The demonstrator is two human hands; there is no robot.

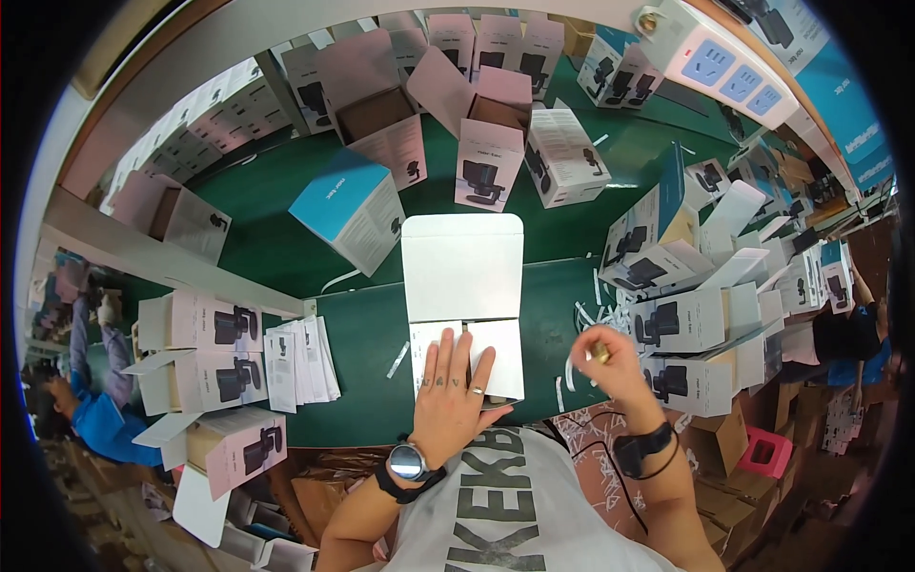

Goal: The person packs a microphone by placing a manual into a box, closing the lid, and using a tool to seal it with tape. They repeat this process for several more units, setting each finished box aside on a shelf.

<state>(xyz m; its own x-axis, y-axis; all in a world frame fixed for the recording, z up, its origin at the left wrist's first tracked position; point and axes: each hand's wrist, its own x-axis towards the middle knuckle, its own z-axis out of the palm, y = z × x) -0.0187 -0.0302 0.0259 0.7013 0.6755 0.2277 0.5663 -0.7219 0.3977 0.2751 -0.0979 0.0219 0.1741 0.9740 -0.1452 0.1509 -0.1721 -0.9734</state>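
In front of me a white cardboard box (464, 267) lies on the green table, its lid flap folded out away from me. My left hand (446, 393) rests flat on the box's near flaps, fingers stretched out, covering part of them. To the right of the box, my right hand (617, 367) is raised with its fingers curled together. A small yellowish-brown thing (599, 353) shows between those fingers; its kind is too small to tell. White paper strips (610, 313) lie in a loose heap just beyond this hand.
Open product boxes (492, 157) stand along the back, beside a blue-topped box (345, 205). More open boxes (681, 319) crowd the right edge, and others (214, 324) the left. Folded leaflets (303, 362) are stacked at left. A power strip (729, 67) hangs upper right. Another person (110, 419) is far left.
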